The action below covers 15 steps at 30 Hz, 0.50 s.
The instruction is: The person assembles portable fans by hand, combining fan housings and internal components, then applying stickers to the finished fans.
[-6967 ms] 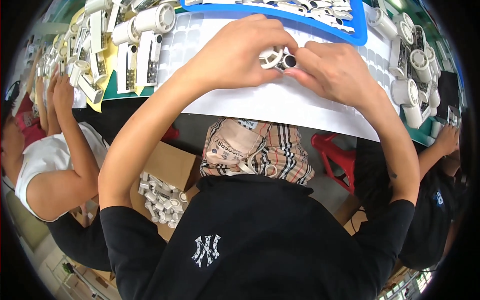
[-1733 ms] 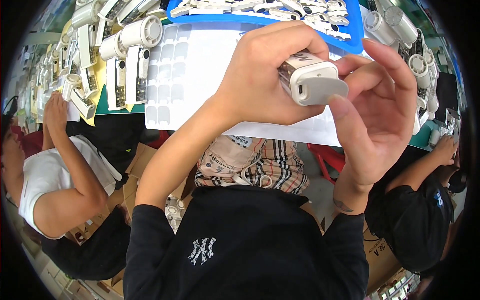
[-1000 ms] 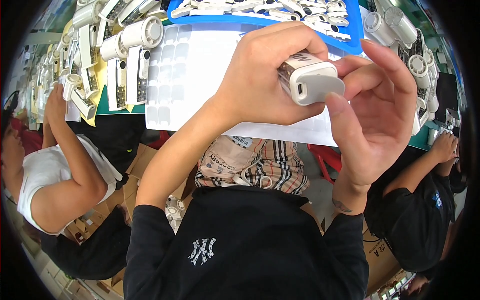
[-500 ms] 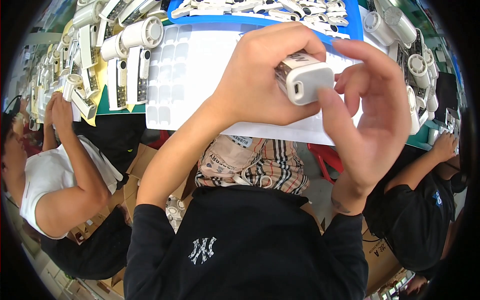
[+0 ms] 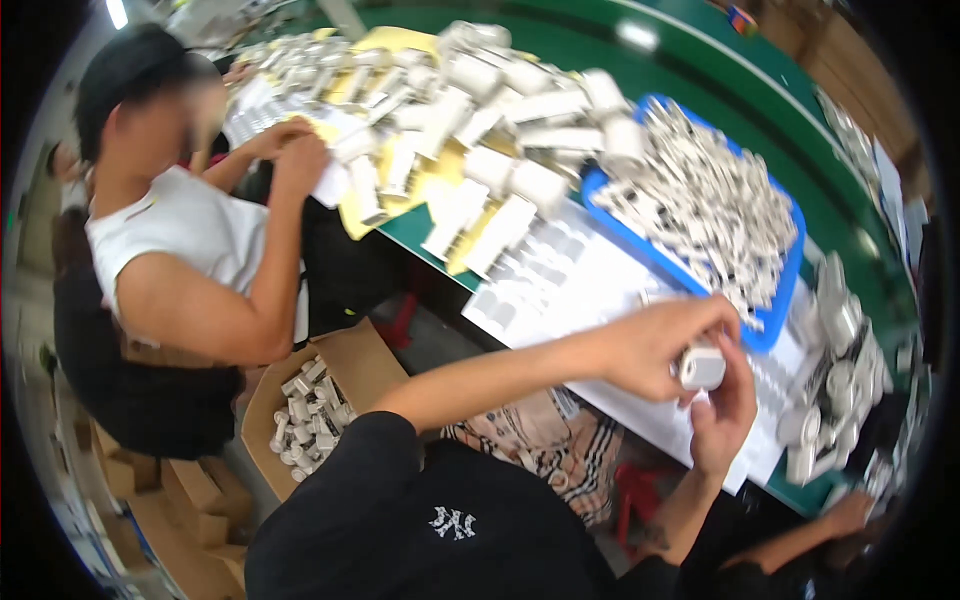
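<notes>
Both hands meet on a small white plastic part [image 5: 702,366]: left hand [image 5: 650,345] clamps it, right hand [image 5: 728,415] pinches beneath. It looks light, rigid and smooth; its flat sides seem best to grip

part in my hands [image 5: 702,366]: white
counter [image 5: 640,75]: green
tray [image 5: 775,320]: blue, piled with white parts
my shirt [image 5: 440,520]: black, small white emblem
cloth on my lap [image 5: 540,455]: tan plaid
box [image 5: 345,365]: brown cardboard

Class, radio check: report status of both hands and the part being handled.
Left hand and right hand both grip small white part. Blue tray just beyond. Nothing in the way.
</notes>
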### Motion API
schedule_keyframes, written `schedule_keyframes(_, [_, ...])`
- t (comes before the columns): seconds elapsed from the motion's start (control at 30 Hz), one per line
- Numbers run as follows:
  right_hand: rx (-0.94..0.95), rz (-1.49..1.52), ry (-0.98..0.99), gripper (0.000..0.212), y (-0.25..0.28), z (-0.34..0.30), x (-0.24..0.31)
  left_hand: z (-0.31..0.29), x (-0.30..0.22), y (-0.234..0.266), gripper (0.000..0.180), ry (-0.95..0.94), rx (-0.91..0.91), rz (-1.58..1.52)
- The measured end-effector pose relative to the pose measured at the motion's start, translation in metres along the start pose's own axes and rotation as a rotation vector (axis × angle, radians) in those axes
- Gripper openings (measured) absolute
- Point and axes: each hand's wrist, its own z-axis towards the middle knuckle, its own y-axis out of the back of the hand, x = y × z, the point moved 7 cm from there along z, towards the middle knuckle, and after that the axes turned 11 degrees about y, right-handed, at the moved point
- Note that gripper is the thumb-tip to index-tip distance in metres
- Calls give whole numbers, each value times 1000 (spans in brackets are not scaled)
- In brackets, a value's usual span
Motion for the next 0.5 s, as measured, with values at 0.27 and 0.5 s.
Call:
schedule_keyframes(0.27, [-164,27,121,53,-6,13,13,-32,-77,54,59,-206,-284,230])
schedule_keyframes(0.5, [150,170,393,54,-80,12,8,-89,-14,69,79,280,-283,-130])
